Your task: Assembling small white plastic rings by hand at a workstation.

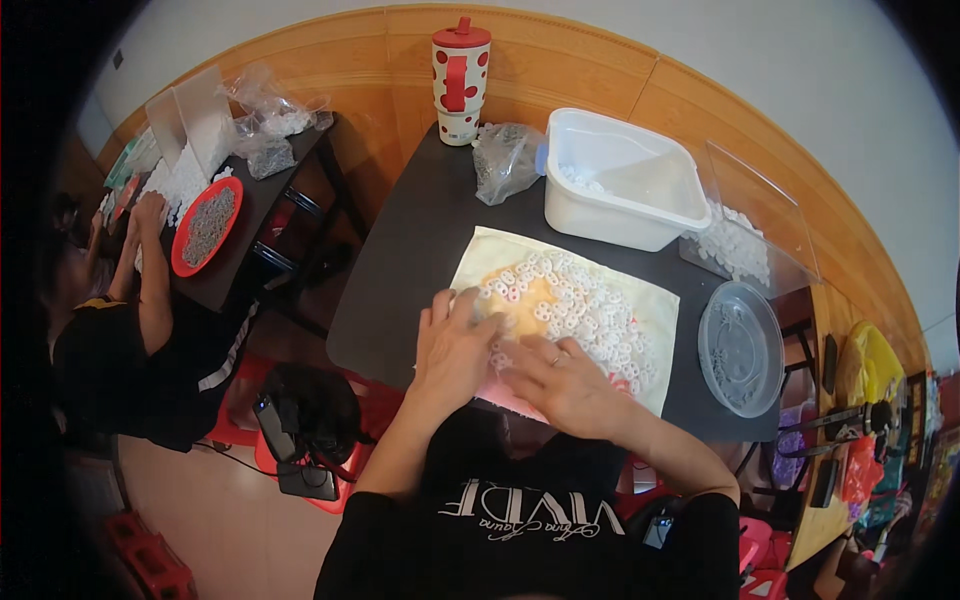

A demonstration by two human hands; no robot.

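Many small white pieces [595, 318] with holes in them lie spread over a pale yellow cloth [655, 312] on the dark table. My left hand [452, 345] rests over the cloth's near left part, its fingers apart and slightly blurred at the tips. Facing it, my right hand [570, 388], with a ring on one finger, stretches its fingers leftward over the pieces close to the left hand's fingers. Some pieces show in the gap between the two hands. What lies directly under the fingers is hidden. A strip of pink cloth [508, 396] shows below my hands.
Behind the cloth stand a white plastic tub [620, 222], a clear bag [505, 160] and a spotted tumbler [460, 90]. At right are a round clear tray [740, 350] and a clear box [755, 245] of white pieces. Leftward, another person works beside a red dish [190, 265].
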